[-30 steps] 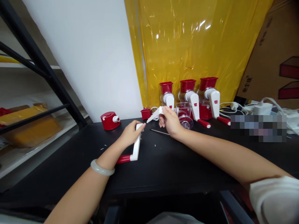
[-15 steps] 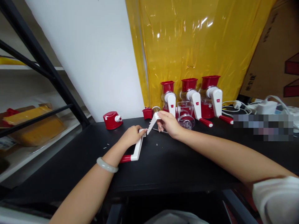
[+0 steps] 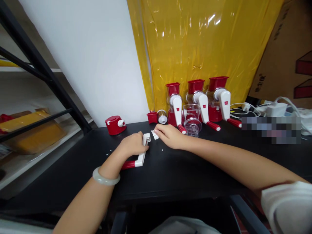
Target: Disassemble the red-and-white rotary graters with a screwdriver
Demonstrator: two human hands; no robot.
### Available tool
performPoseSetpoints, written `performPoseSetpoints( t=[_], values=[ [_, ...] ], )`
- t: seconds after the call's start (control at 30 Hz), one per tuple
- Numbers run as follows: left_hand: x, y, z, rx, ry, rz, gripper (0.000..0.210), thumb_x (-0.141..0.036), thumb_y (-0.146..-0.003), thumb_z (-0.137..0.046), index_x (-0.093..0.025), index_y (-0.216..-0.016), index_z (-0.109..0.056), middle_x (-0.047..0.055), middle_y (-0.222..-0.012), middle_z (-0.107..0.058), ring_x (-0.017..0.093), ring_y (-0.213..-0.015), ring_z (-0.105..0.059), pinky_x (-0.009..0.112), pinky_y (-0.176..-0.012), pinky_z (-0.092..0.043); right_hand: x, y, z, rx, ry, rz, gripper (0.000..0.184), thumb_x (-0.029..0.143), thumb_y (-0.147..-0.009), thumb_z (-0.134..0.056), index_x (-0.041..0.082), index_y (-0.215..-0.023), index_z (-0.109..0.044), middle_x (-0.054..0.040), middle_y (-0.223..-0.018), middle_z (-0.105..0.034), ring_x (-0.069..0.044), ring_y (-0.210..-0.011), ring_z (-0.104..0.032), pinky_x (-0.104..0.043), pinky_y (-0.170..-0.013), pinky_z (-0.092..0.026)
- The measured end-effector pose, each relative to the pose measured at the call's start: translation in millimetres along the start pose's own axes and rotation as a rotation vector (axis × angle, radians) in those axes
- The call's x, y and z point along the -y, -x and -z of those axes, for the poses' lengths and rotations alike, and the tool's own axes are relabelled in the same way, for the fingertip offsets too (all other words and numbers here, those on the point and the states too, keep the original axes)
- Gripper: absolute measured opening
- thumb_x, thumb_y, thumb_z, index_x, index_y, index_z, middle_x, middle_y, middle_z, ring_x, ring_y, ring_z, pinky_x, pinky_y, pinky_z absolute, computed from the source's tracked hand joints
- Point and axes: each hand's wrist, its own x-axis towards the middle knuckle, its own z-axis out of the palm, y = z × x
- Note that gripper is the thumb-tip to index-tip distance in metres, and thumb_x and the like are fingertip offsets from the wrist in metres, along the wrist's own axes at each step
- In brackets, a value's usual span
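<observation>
Crank handle (image 3: 140, 160) left of graters (image 3: 203, 109) on table (image 3: 185, 175).

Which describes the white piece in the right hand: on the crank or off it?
Off: the right hand holds the white piece, and a gap shows between it and the crank.

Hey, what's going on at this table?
Someone is handling crank parts with bare hands. The left hand holds a white crank with a red grip, while the right hand pinches a small white piece beside the crank's far end. Behind them, three red-and-white graters stand before a yellow curtain, near a clear cup. A red base sits off to the left.
</observation>
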Motion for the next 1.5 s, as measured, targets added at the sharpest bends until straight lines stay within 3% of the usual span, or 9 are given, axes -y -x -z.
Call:
performPoseSetpoints(
  t=[0.2,0.5,0.7,0.8,1.03,1.2,1.5],
  values=[
    [6,-5,-5.9,-0.072,0.021,-0.003,0.032,-0.039,-0.074,-0.058,-0.021,-0.099,-0.064,0.013,-0.093,-0.072,0.032,-0.081,-0.069,0.035,-0.062,-0.047,-1,4,-9,0.156,0.207,0.116,0.028,0.036,-0.099,-0.042,0.018,-0.087,-0.06,-0.0043,-0.079,-0.063,-0.015,-0.068,-0.053,-0.027,-0.061,-0.03],
    [7,-10,-7.1,-0.144,0.048,0.002,0.036,-0.044,-0.084,-0.051,-0.023,-0.111,-0.064,0.01,-0.097,-0.073,0.029,-0.085,-0.069,0.033,-0.064,-0.047,1,10,-24,0.316,0.32,0.239,0.026,0.035,-0.097,-0.049,0.018,-0.089,-0.066,-0.0056,-0.091,-0.07,-0.016,-0.082,-0.063,-0.026,-0.065,-0.036],
    [6,-11,-7.3,-0.165,0.06,-0.003,0.039,-0.044,-0.085,-0.053,-0.022,-0.116,-0.062,0.01,-0.098,-0.073,0.028,-0.087,-0.069,0.031,-0.064,-0.046,1,12,-30,0.346,0.287,0.299,0.024,0.036,-0.095,-0.053,0.02,-0.091,-0.07,-0.0055,-0.09,-0.071,-0.016,-0.086,-0.064,-0.027,-0.069,-0.04],
    [6,-11,-8.2,-0.197,0.09,-0.037,0.037,-0.04,-0.086,-0.053,-0.022,-0.117,-0.061,0.01,-0.101,-0.073,0.028,-0.09,-0.069,0.032,-0.068,-0.046,-1,9,-24,0.3,0.255,0.28,0.018,0.031,-0.094,-0.055,0.021,-0.095,-0.07,-0.0046,-0.095,-0.071,-0.016,-0.087,-0.064,-0.027,-0.071,-0.042],
    [4,-14,-14.5,-0.366,0.323,-0.188,0.034,-0.033,-0.087,-0.056,-0.021,-0.119,-0.059,0.008,-0.108,-0.071,0.025,-0.092,-0.068,0.033,-0.074,-0.049,-4,-5,6,0.005,0.329,0.23,0.019,0.023,-0.092,-0.056,0.018,-0.109,-0.064,-0.0075,-0.102,-0.066,-0.02,-0.095,-0.059,-0.031,-0.08,-0.044],
    [0,-17,-19.5,-0.395,0.419,-0.278,0.033,-0.03,-0.088,-0.056,-0.018,-0.119,-0.061,0.009,-0.109,-0.07,0.022,-0.084,-0.067,0.034,-0.075,-0.05,-8,-9,14,0.005,0.459,0.24,0.018,0.022,-0.089,-0.06,0.017,-0.105,-0.067,-0.0089,-0.098,-0.061,-0.021,-0.091,-0.055,-0.032,-0.077,-0.042],
    [-4,-16,-22.1,-0.383,0.466,-0.301,0.05,-0.035,-0.086,-0.061,-0.016,-0.132,-0.053,0.005,-0.091,-0.069,0.017,-0.065,-0.064,0.03,-0.065,-0.049,-21,-7,7,-0.001,0.633,0.31,0.017,0.025,-0.092,-0.056,0.018,-0.102,-0.068,-0.0083,-0.095,-0.058,-0.019,-0.081,-0.049,-0.032,-0.07,-0.03]
  ],
)
